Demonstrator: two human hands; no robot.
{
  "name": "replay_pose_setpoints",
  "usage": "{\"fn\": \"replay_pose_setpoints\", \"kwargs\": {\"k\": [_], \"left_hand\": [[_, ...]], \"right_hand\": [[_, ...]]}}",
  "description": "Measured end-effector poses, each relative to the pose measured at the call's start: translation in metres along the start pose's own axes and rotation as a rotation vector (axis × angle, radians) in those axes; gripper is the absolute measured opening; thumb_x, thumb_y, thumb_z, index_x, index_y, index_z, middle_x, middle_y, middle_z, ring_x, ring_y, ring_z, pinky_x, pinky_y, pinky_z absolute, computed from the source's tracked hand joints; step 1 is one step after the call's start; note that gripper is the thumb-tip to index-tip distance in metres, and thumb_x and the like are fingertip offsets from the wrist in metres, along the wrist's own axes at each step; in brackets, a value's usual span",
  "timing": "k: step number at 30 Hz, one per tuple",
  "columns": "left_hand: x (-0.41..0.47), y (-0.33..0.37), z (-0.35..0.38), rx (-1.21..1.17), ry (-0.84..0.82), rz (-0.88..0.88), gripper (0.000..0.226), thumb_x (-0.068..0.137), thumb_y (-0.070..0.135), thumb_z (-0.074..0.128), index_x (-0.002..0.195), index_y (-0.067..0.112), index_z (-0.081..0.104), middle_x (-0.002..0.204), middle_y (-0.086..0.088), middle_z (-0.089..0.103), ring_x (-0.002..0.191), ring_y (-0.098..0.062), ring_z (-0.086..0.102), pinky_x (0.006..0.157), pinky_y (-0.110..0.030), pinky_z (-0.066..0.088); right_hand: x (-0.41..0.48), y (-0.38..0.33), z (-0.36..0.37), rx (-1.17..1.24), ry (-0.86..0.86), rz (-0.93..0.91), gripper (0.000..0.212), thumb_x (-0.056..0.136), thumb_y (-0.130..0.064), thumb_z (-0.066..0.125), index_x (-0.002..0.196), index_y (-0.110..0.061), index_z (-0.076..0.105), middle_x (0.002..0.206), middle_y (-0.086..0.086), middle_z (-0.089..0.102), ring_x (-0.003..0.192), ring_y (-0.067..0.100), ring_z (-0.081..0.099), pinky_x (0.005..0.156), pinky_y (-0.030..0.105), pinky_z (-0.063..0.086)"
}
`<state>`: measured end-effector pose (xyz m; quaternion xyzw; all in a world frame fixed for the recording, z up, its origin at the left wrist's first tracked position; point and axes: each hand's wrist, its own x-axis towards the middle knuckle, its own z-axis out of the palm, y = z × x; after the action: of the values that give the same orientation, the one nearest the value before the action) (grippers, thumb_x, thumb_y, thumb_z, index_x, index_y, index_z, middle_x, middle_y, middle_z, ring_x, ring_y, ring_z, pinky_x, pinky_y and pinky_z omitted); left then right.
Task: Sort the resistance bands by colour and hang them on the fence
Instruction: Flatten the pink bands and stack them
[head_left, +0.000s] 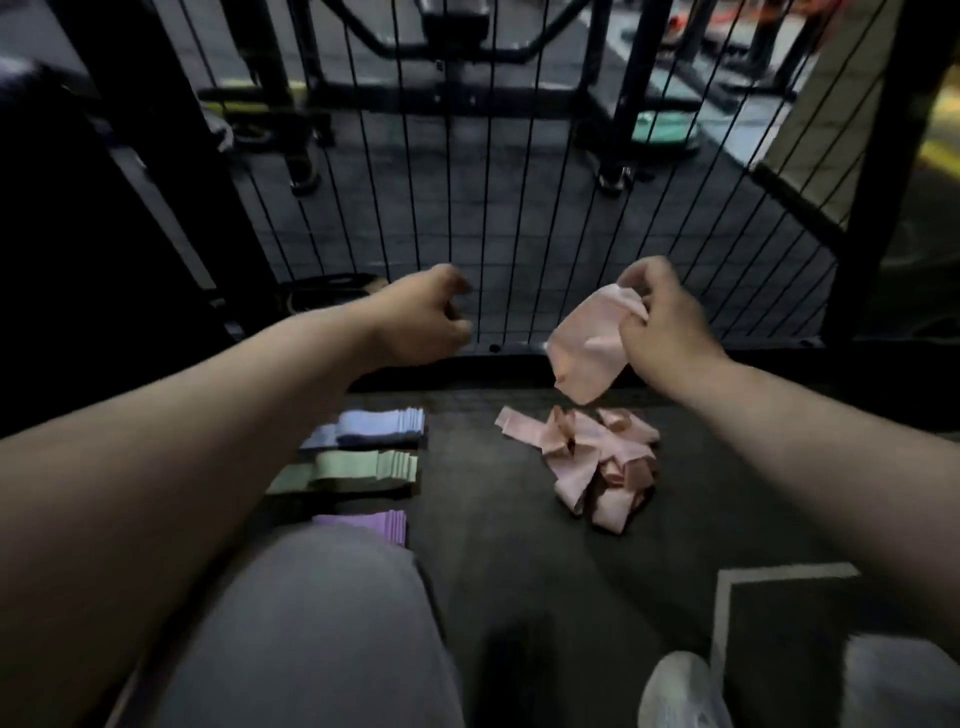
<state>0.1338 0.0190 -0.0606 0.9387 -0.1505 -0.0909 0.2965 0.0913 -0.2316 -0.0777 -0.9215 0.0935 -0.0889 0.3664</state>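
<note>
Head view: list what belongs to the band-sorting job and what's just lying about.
Job: pink band in the right hand; pink pile; blue stack; green stack; purple stack; fence.
Lying about: gym machine behind the fence; teal pad; white floor line.

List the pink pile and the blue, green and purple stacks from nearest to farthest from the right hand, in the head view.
From the right hand, which holds a pink band:
1. Pink pile, on the floor just below it.
2. Blue stack, left, closest to the fence.
3. Green stack, left, mid-row.
4. Purple stack, left, by the knee.
</note>
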Motion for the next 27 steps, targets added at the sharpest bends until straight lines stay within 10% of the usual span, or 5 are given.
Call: {"fn": "replay_pose_setpoints", "kwargs": {"k": [4,8,12,17,27], "left_hand": [[-0.037,0.068,-0.011,-0.356,-0.021,0.045,0.073,0.084,0.028,0.077,0.146,0.022,0.039,0.137,-0.003,0.053,0.114,-0.012,0.059,0.088,-0.021,0.052],[-0.068,0.101,0.017,-0.100,-0.057,0.269,0.113,0.070,0.047,0.079,0.155,0.024,0.008,0.155,-0.002,0.022,0.144,-0.019,0.026,0.117,-0.038,0.031],[-0.083,0.096,0.024,-0.495,-0.006,0.248,0.062,0.088,0.013,0.067,0.141,0.019,0.034,0.121,-0.003,0.061,0.104,-0.017,0.065,0.086,-0.036,0.056],[-0.115,0.061,0.031,-0.821,-0.121,0.096,0.016,0.099,0.008,0.055,0.113,0.012,0.064,0.084,-0.006,0.066,0.073,-0.016,0.063,0.068,-0.030,0.053],[-0.111,0.052,0.010,-1.209,-0.226,-0.153,0.029,0.093,0.013,0.063,0.114,-0.006,0.066,0.108,-0.021,0.071,0.089,-0.027,0.069,0.079,-0.037,0.057]], "right_hand": [[-0.027,-0.058,-0.044,0.303,-0.047,0.054,0.018,0.089,-0.007,0.059,0.102,-0.020,0.059,0.106,0.010,0.064,0.086,0.024,0.065,0.069,0.040,0.059],[-0.072,-0.092,-0.069,0.587,-0.164,0.058,0.033,0.089,-0.006,0.067,0.121,-0.011,0.057,0.109,0.009,0.069,0.090,0.019,0.072,0.080,0.035,0.061],[-0.102,-0.098,-0.081,0.664,-0.431,-0.015,0.044,0.095,-0.003,0.057,0.137,-0.016,0.051,0.113,0.005,0.068,0.103,0.014,0.069,0.094,0.035,0.056],[-0.100,-0.084,-0.067,0.145,-0.366,-0.205,0.038,0.093,-0.019,0.066,0.130,-0.024,0.060,0.099,-0.008,0.066,0.088,0.000,0.065,0.083,0.022,0.055],[-0.093,-0.091,-0.029,0.523,-0.261,-0.046,0.006,0.094,-0.016,0.066,0.097,-0.013,0.069,0.095,0.012,0.074,0.082,0.026,0.072,0.068,0.036,0.061]]}}
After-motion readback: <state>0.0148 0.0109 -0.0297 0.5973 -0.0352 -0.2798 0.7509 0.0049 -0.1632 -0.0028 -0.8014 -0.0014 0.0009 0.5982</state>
